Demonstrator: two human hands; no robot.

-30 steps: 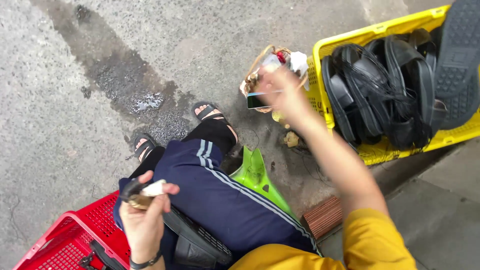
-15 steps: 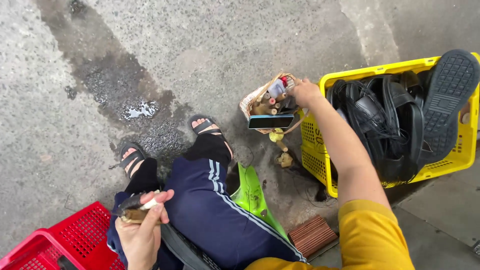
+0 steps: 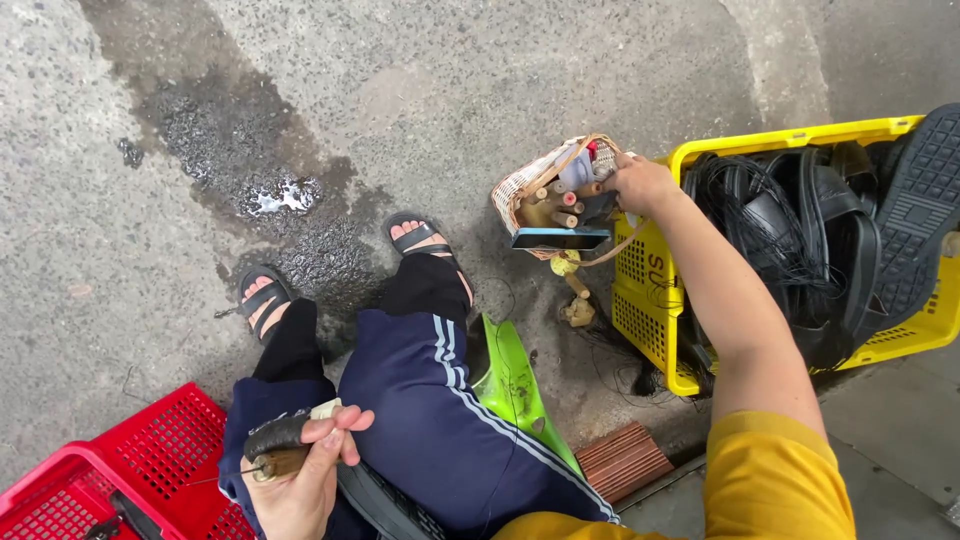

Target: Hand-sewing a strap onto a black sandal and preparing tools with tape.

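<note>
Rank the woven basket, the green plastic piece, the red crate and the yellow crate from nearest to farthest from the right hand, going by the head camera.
From the right hand:
1. Woven basket, the hand is in it.
2. Yellow crate, just beside it, to its right.
3. Green plastic piece, lower, by the knee.
4. Red crate, far bottom left.

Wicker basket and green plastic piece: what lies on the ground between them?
Head view: between wicker basket and green plastic piece, small yellowish bits lie on concrete.
</note>
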